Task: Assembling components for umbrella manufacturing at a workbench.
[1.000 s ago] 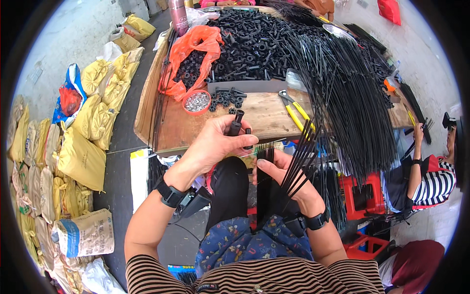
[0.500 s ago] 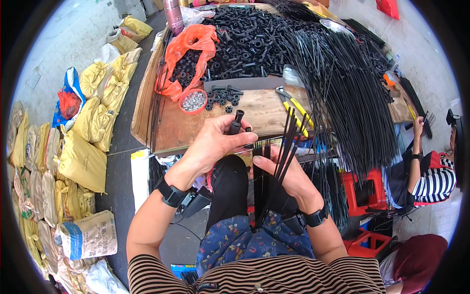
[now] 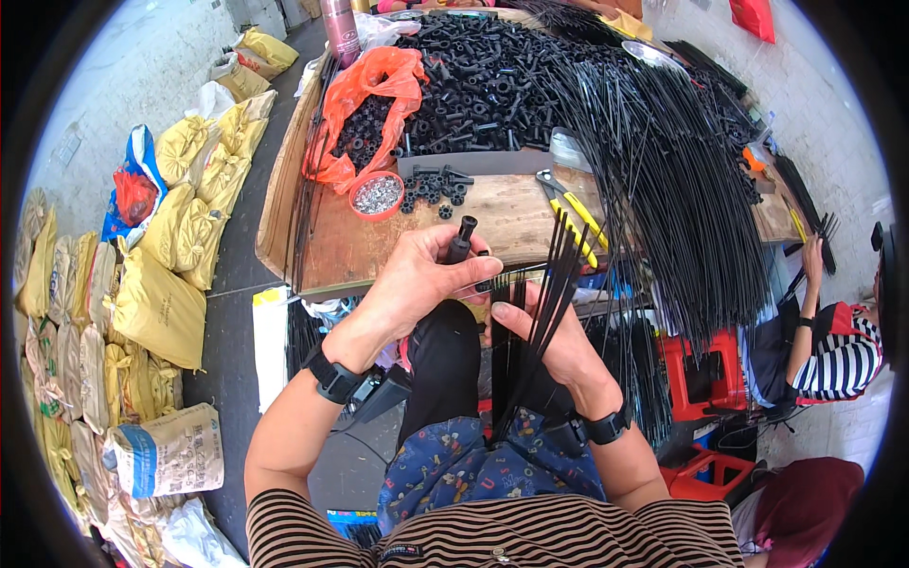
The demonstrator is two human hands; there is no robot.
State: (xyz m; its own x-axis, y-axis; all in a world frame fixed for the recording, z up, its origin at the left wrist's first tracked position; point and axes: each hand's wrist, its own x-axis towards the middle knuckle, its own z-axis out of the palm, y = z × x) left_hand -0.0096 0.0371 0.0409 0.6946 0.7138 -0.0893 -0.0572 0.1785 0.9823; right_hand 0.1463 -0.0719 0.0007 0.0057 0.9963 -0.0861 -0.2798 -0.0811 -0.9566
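My left hand (image 3: 409, 282) is closed on a black plastic tubular fitting (image 3: 460, 242), pinched upright between thumb and fingers. Another small black piece (image 3: 485, 270) shows by the tip of that thumb. Close beside it, my right hand (image 3: 557, 343) grips a bunch of thin black rods (image 3: 543, 327), whose upper ends fan out above the thumb. The lower ends of the rods reach down to the patterned blue cloth (image 3: 473, 473) on my lap. Both hands are just in front of the table's near edge, with fingertips nearly meeting. Some fingers are hidden behind the rods.
On the wooden table (image 3: 327, 241) lie a heap of black plastic fittings (image 3: 492, 80), a red bowl of small shiny pieces (image 3: 377, 194), yellow-handled pliers (image 3: 578, 213) and a large sheaf of black rods (image 3: 672, 208). Yellow sacks (image 3: 163, 303) are stacked left. A co-worker's hand (image 3: 812, 257) is at right.
My hands keep their grips and have barely moved. The view has shifted slightly. At the right, the co-worker's hand is a little lower.
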